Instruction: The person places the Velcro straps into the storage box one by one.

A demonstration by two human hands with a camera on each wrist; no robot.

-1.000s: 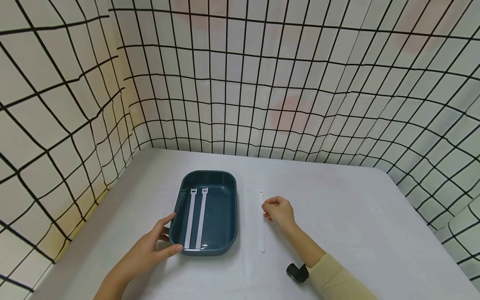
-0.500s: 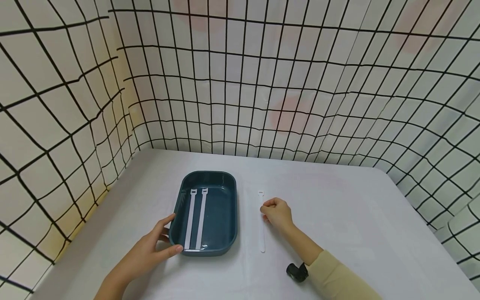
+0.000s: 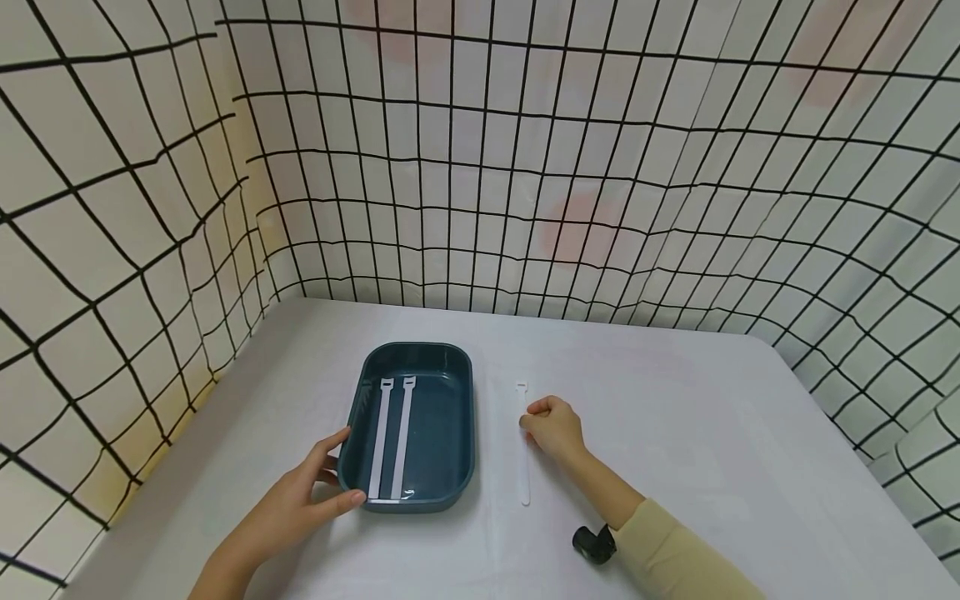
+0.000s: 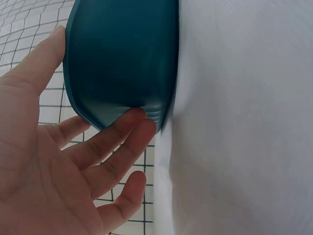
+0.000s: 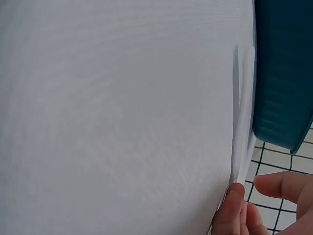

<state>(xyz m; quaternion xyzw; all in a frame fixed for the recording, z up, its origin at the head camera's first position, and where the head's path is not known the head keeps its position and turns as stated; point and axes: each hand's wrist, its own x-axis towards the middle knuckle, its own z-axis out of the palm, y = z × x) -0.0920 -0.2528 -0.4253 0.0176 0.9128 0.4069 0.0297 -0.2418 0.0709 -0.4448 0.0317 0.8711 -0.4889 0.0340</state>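
A dark teal tray (image 3: 442,433) stands on the white table, with two white straps with slotted heads, a left strap (image 3: 381,437) and a right strap (image 3: 403,437), lying lengthwise inside. My left hand (image 3: 292,504) holds its near left corner, thumb at the front rim. In the left wrist view, the fingertips bend against the wall of the tray (image 4: 122,54). Right of the tray, a third white strap (image 3: 525,475) lies on the cloth, slotted head away from me. My right hand (image 3: 558,429) is at its upper part; in the right wrist view, fingertips (image 5: 236,190) touch the strap's end and the thumb stands apart.
A white cloth (image 3: 675,417) covers the table. A black-gridded white curtain (image 3: 480,167) rises along the back and sides. A small black device (image 3: 595,546) sits at the right wrist beside the beige sleeve (image 3: 675,554).
My right hand has shifted slightly left over the loose strap. The left hand, the tray and the straps stay where they were.
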